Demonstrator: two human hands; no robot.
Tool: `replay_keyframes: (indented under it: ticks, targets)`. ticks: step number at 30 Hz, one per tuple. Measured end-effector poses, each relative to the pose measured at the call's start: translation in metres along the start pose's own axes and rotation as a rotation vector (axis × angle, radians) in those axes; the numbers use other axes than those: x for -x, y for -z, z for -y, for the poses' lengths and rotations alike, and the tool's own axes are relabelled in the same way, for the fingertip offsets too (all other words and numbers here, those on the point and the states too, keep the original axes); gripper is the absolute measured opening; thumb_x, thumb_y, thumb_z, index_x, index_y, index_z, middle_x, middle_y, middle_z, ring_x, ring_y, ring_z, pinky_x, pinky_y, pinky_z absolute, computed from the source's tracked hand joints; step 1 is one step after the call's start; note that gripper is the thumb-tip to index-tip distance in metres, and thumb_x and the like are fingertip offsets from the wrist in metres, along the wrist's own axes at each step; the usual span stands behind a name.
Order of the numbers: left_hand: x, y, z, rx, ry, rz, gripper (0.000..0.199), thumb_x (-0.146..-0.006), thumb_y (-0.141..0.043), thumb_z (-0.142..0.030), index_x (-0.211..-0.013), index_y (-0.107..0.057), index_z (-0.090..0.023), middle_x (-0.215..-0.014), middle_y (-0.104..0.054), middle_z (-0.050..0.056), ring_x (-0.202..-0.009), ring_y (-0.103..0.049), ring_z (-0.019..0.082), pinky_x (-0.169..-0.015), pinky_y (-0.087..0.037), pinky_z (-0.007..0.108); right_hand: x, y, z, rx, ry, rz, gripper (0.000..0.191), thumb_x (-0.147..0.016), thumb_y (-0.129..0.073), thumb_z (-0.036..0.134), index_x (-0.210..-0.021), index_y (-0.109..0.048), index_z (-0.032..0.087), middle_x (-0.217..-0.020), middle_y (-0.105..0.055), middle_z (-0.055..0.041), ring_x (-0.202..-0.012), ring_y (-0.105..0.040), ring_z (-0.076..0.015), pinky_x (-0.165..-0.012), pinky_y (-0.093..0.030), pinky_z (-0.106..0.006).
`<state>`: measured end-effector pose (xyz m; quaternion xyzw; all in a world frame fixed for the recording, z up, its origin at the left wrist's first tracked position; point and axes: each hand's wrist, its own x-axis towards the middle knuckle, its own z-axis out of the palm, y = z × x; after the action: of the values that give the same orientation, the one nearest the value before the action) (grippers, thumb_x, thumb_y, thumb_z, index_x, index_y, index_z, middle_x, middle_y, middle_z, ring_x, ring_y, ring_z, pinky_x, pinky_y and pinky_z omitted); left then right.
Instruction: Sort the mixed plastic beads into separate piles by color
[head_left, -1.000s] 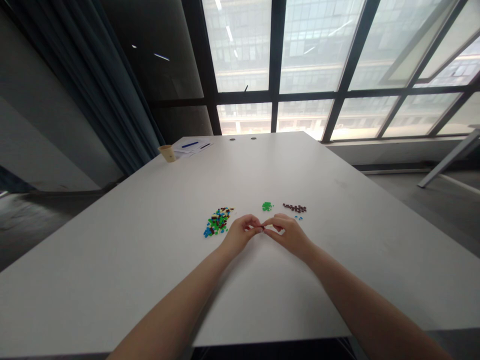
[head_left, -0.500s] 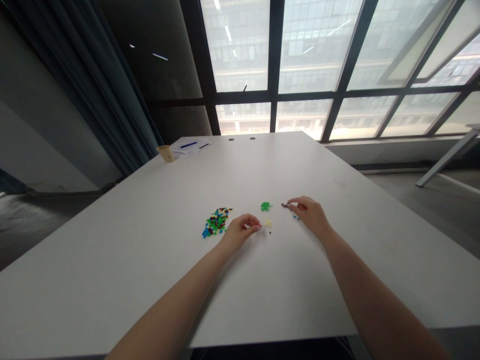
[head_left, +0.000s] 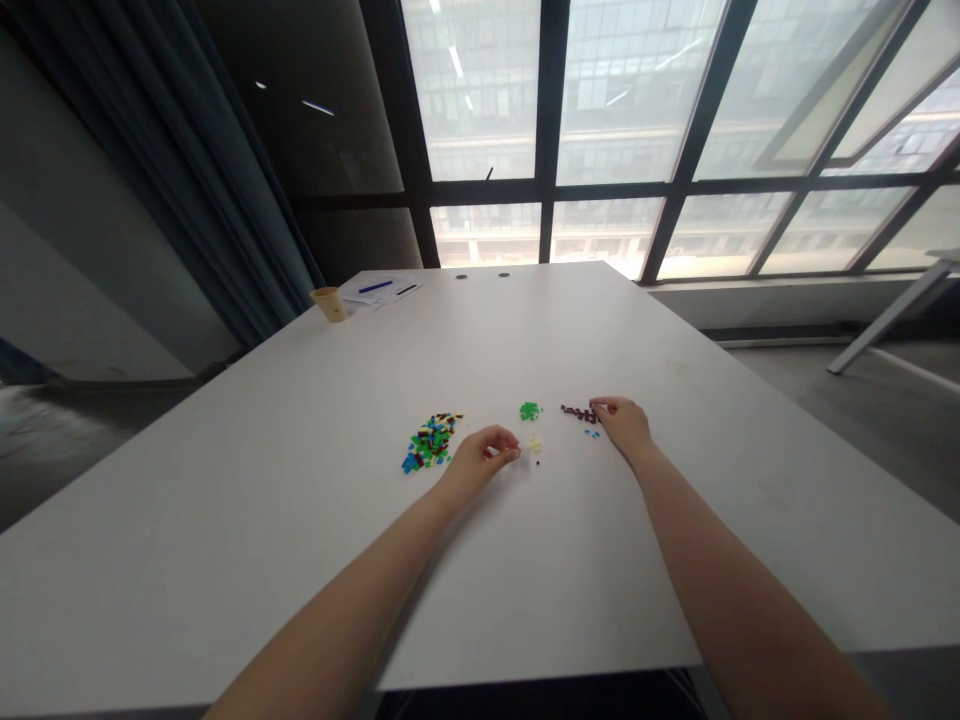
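My left hand (head_left: 489,453) rests on the table beside the small cluster of pale yellow bricks (head_left: 534,444). Its thumb and index finger are pinched together; whatever is between them is too small to make out. At the right end of a spread of dark brown toy bricks (head_left: 577,412) is my right hand (head_left: 622,422), fingertips close together at the outermost pieces. I cannot make out what those fingertips hold. A few blue bricks (head_left: 591,433) lie just nearer than the brown ones. Left of my left hand spreads a mixed pile of coloured bricks (head_left: 431,443).
Green bricks (head_left: 530,411) form a small group beyond the yellow ones. One dark piece (head_left: 538,463) lies alone nearer me. On the white table (head_left: 480,340), a tan cup (head_left: 330,304) and papers with a blue pen (head_left: 375,287) stand at the far left.
My right hand has shifted slightly to the right, uncovering more brown bricks and the blue ones. My left hand stays in place, still pinched.
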<state>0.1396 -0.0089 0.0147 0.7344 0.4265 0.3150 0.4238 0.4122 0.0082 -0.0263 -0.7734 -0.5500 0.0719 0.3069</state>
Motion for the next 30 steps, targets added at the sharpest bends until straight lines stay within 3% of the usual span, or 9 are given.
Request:
replay_keyframes:
  ticks: [8, 14, 21, 30]
  targets:
    - [-0.001, 0.0, 0.003, -0.03, -0.016, 0.009, 0.019, -0.069, -0.058, -0.034, -0.078, -0.061, -0.017, -0.073, -0.063, 0.002, -0.069, -0.056, 0.014, -0.06, -0.039, 0.024, 0.0, 0.0, 0.003, -0.013, -0.069, 0.04, 0.03, -0.073, -0.047, 0.036, -0.09, -0.069, 0.025, -0.075, -0.065, -0.0032, -0.068, -0.056, -0.0158, -0.063, -0.038, -0.026]
    - [-0.001, 0.001, 0.005, -0.033, -0.025, -0.001, 0.021, -0.07, -0.057, -0.036, -0.077, -0.062, -0.017, -0.073, -0.063, 0.003, -0.068, -0.056, 0.014, -0.059, -0.04, 0.024, -0.003, 0.008, 0.0, -0.054, 0.042, -0.019, 0.031, -0.073, -0.043, 0.02, -0.09, -0.068, 0.015, -0.086, -0.062, -0.0076, -0.076, -0.055, -0.0146, -0.073, -0.039, -0.025]
    - [-0.001, 0.001, 0.005, -0.042, -0.033, 0.0, 0.021, -0.071, -0.056, -0.037, -0.078, -0.062, -0.017, -0.073, -0.063, 0.003, -0.068, -0.056, 0.014, -0.06, -0.04, 0.024, 0.004, 0.014, 0.005, 0.119, 0.05, 0.084, 0.043, -0.061, -0.066, 0.038, -0.095, -0.065, 0.011, -0.09, -0.06, -0.0126, -0.088, -0.054, -0.0227, -0.077, -0.04, -0.03]
    - [0.0, 0.002, 0.0, -0.031, -0.023, -0.028, 0.019, -0.071, -0.057, -0.035, -0.076, -0.061, -0.017, -0.071, -0.063, 0.002, -0.068, -0.055, 0.013, -0.057, -0.039, 0.022, 0.0, 0.01, 0.024, 0.232, 0.056, 0.149, 0.024, -0.059, -0.068, 0.028, -0.076, -0.068, 0.011, -0.077, -0.06, -0.0098, -0.067, -0.056, -0.0166, -0.061, -0.042, -0.026]
